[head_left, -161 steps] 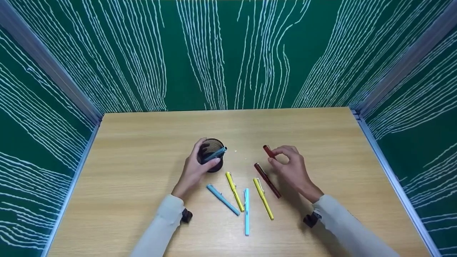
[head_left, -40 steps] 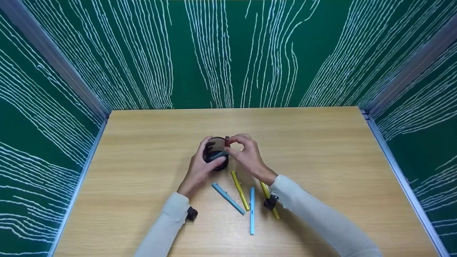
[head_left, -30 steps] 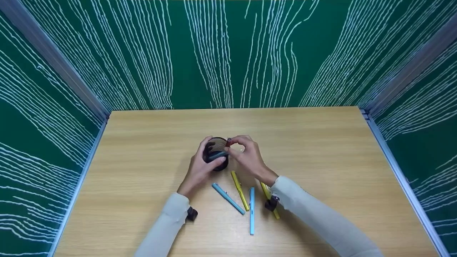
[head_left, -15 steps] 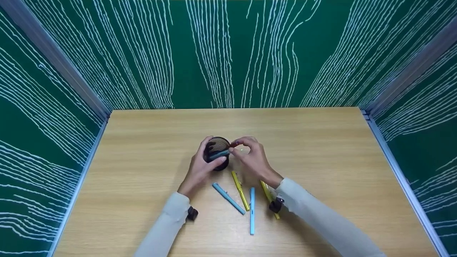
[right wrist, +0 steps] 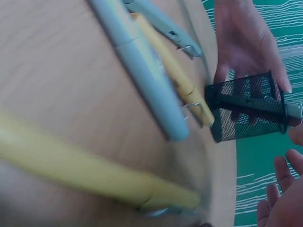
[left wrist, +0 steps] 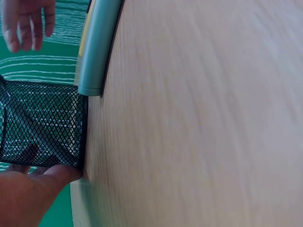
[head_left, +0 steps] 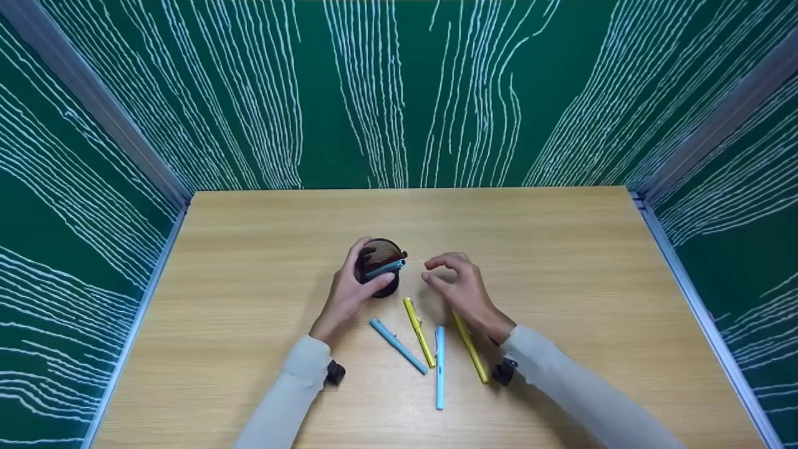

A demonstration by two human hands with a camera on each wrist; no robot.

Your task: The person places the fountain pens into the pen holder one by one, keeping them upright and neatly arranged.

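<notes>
My left hand (head_left: 349, 290) grips a black mesh pen cup (left wrist: 42, 109) round its side, thumb at the front. A blue pen (head_left: 388, 269) leans in the cup, its end past the rim. Just behind it shows the end of a dark red pen (head_left: 403, 255); the rest is hard to make out. My right hand (head_left: 466, 293) hovers right of the cup, thumb and fingertips apart, holding nothing. On the table below lie a blue pen (head_left: 399, 347), a yellow pen (head_left: 419, 333), a light blue pen (head_left: 440, 368) and another yellow pen (head_left: 471, 348) near my right wrist.
The wooden table (head_left: 249, 249) reaches back to a green wall (head_left: 349, 125) with wavy white lines. Similar green panels and metal posts stand at both sides. A small dark camera (head_left: 504, 372) sits on my right wrist, close beside the right yellow pen.
My right hand brought a red pen to the cup, let go of it there and drew back to the right. My left hand keeps its hold on the cup.
</notes>
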